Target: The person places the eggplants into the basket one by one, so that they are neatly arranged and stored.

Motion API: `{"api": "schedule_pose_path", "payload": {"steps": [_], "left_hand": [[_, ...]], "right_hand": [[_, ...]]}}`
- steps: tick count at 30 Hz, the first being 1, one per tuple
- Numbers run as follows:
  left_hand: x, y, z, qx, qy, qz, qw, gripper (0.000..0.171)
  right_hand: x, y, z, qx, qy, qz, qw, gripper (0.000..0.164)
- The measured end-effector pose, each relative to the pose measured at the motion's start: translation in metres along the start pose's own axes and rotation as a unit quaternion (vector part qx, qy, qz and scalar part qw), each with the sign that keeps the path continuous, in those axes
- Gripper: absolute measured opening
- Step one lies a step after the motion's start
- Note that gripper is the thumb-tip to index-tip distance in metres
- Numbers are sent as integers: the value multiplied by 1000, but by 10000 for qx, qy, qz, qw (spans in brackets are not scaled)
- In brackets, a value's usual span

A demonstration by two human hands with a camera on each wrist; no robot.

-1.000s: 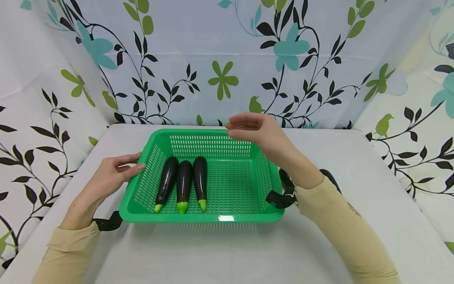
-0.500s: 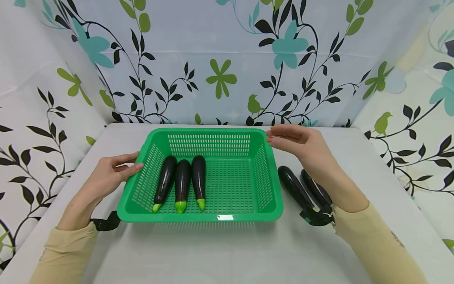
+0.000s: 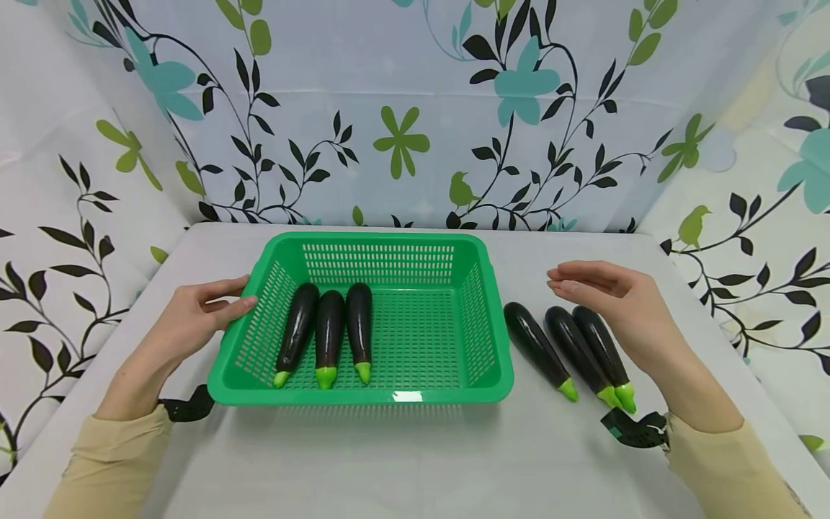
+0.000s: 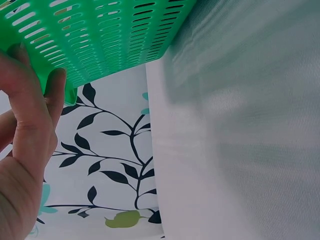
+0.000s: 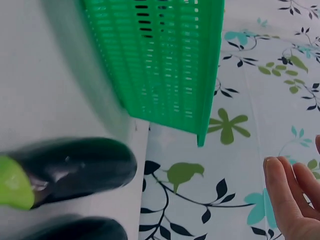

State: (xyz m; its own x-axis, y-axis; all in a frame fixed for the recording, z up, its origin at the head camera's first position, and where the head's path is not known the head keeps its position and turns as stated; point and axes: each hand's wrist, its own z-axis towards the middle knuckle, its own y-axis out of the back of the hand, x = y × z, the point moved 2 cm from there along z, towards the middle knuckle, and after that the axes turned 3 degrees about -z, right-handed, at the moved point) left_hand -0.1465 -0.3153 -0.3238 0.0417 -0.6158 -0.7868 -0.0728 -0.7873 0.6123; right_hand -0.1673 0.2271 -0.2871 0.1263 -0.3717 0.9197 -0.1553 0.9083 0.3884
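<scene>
Nearest: two sleeves (image 3: 106, 468), cut off by the frame. Left hand (image 3: 191, 316) pinches left rim of green basket (image 3: 363, 397) (rear fingers partly hidden). Right of basket: three eggplants (image 3: 579, 353); right hand (image 3: 630, 310) hovers there, fingers loosely bent. Inside basket, leftward: three more eggplants (image 3: 329, 331). Behind: floral cloth (image 3: 298, 108).

Three eggplants (image 3: 329, 328) lie in one green basket (image 3: 311, 396) and three more eggplants (image 3: 537, 344) on one table (image 3: 363, 468), six altogether; one left hand (image 3: 188, 321), one right hand (image 3: 638, 315)
</scene>
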Motion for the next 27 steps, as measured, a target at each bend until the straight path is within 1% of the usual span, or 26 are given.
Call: {"api": "schedule_pose_path", "payload": {"steps": [2, 5, 9, 16, 22, 27], "left_hand": [[0, 0, 0, -6, 21, -5, 10000, 66], [-1, 0, -1, -4, 57, 21, 10000, 67], [-1, 0, -1, 8, 55, 12, 10000, 67], [0, 0, 0, -9, 32, -35, 10000, 68], [0, 0, -1, 0, 7, -51, 10000, 68], [-1, 1, -1, 33, 13, -73, 10000, 69]], "right_hand": [[-4, 4, -3, -33, -36, -102, 9999, 39], [-11, 11, -6, -65, -105, 54, 9999, 39], [-22, 22, -7, -107, -179, 95, 9997, 42], [-41, 39, 0, -22, -284, -493, 9984, 44], [-56, 51, 6, 107, -280, -731, 9969, 46], [-70, 60, 7, 311, -375, -1161, 9920, 50]]}}
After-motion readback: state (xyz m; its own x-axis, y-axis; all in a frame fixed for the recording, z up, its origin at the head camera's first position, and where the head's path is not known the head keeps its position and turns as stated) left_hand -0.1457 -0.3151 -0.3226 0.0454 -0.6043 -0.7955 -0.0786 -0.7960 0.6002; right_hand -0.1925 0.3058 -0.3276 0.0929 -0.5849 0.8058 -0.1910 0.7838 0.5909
